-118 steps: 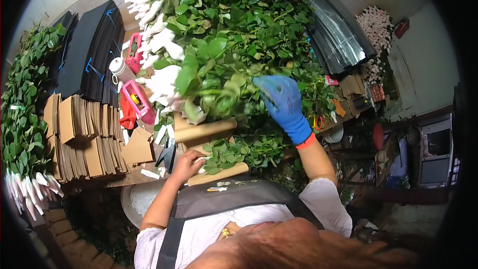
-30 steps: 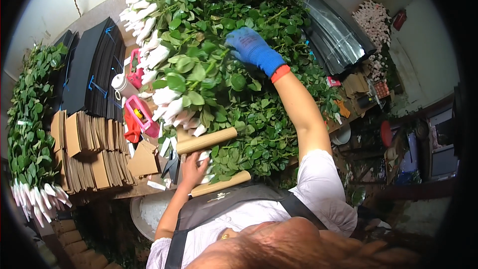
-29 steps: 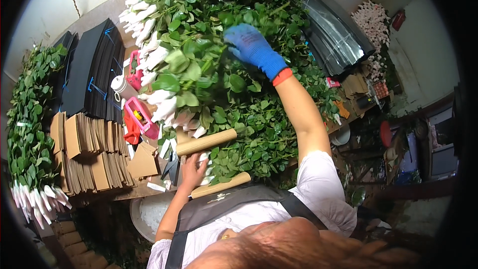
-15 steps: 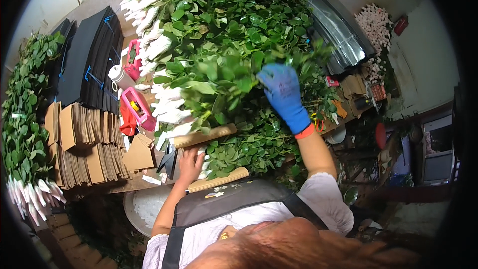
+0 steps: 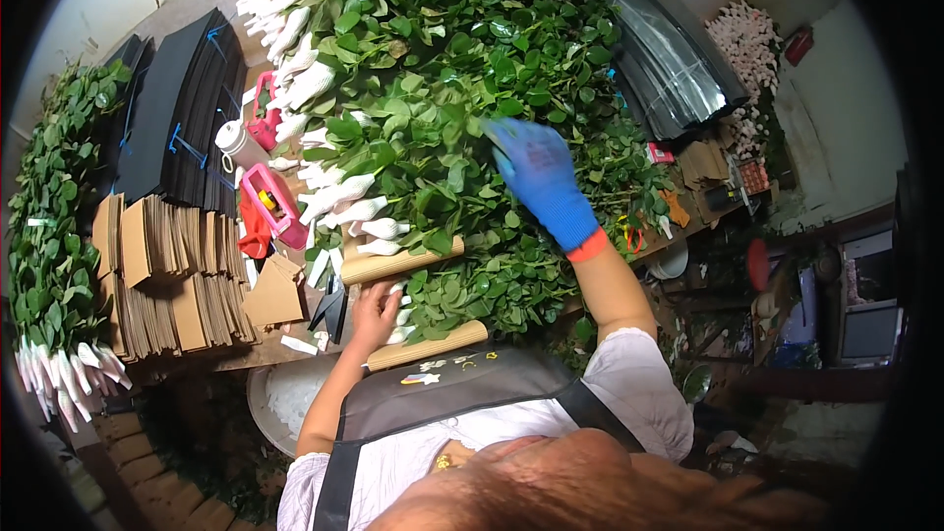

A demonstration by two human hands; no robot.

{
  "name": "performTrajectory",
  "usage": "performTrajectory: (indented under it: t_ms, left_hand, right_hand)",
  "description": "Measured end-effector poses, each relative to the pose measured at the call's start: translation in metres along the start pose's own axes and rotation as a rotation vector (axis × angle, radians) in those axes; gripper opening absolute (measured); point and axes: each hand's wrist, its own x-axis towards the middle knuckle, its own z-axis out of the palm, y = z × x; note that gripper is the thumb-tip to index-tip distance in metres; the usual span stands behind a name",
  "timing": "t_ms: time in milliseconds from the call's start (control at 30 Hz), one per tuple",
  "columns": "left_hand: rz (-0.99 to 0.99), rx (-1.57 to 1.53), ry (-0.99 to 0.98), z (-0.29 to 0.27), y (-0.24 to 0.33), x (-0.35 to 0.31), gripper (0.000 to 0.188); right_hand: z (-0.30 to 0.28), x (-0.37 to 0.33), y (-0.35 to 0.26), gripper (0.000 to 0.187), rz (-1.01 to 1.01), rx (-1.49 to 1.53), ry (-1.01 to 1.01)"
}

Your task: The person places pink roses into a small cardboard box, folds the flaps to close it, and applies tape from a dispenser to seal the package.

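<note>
My left hand point(image 5: 376, 313), bare, lies at the near edge of the table with its fingers stretched against the white-sleeved flower heads point(image 5: 400, 326) of the nearest leafy bunch point(image 5: 482, 297). My right hand point(image 5: 536, 172), in a blue glove with an orange cuff, is over the big heap of leafy stems point(image 5: 452, 69). Its fingers look extended but are slightly blurred, and no stem shows clearly in them. White-netted flower heads point(image 5: 346, 195) line the heap's left side. One rolled strip of corrugated cardboard point(image 5: 408, 262) lies between heap and near bunch; another strip point(image 5: 433, 346) is beside my apron.
Stacked brown cardboard pieces point(image 5: 182, 280) and black sheets point(image 5: 172, 108) stand at the left. Nearby are a pink tape dispenser point(image 5: 273, 205), a white bottle point(image 5: 239, 145) and dark scissors point(image 5: 329, 313). Silvery plastic sleeves point(image 5: 674, 59) lie at the far right. A white tub point(image 5: 280, 408) stands below the table.
The stems blurred under my right hand have settled on the heap, their white heads now showing at its near left. My right hand has shifted slightly left; my left hand has barely moved.
</note>
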Motion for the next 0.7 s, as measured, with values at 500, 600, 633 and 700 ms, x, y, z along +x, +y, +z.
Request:
performTrajectory:
  t_ms: [500,600,633,700]
  left_hand:
    - [-0.005,-0.037,0.063,0.003,-0.012,-0.006,0.022]
    - [-0.015,-0.114,0.081,0.012,-0.004,-0.004,0.022]
    - [-0.046,-0.073,0.026,0.007,0.002,-0.001,0.022]
    - [0.021,-0.009,0.028,0.005,-0.002,-0.002,0.024]
  right_hand:
    - [-0.033,0.112,0.003,0.027,0.058,-0.148,0.031]
    - [-0.031,0.102,0.024,0.026,-0.176,-0.186,0.507]
    - [-0.027,0.104,0.034,0.025,-0.173,-0.22,0.241]
    - [-0.025,0.103,0.052,0.029,-0.035,-0.155,0.232]
